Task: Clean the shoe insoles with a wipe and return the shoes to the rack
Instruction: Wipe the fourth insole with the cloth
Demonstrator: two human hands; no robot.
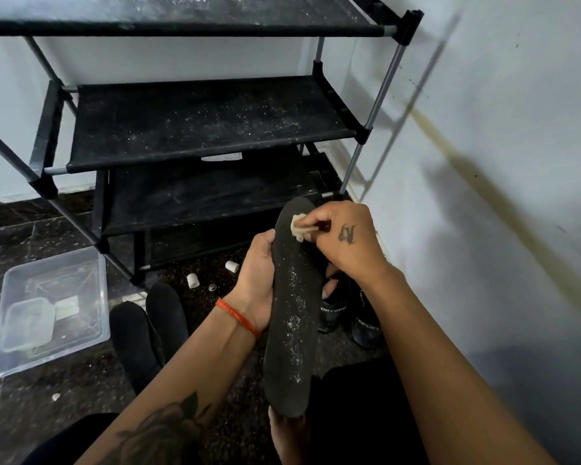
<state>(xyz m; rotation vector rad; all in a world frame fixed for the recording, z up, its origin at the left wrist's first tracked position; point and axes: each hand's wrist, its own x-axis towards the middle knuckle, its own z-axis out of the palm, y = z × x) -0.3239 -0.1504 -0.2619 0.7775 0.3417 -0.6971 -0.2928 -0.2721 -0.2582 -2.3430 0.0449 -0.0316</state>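
A long dark insole, speckled with white dust, stands nearly upright in front of me, its heel end near my bare foot. My left hand grips its left edge at mid-length, fingertips wrapping behind to the right side. My right hand pinches a crumpled off-white wipe and presses it on the insole's toe end. Two black shoes with white lettering sit on the floor behind the insole. Another pair of black shoes lies left of my forearm. The black shoe rack stands ahead, its shelves dusty and bare.
A clear plastic bin with a smaller container inside sits on the dark floor at left. Two small white caps and a tiny round piece lie by the rack's foot. A white wall rises close on the right.
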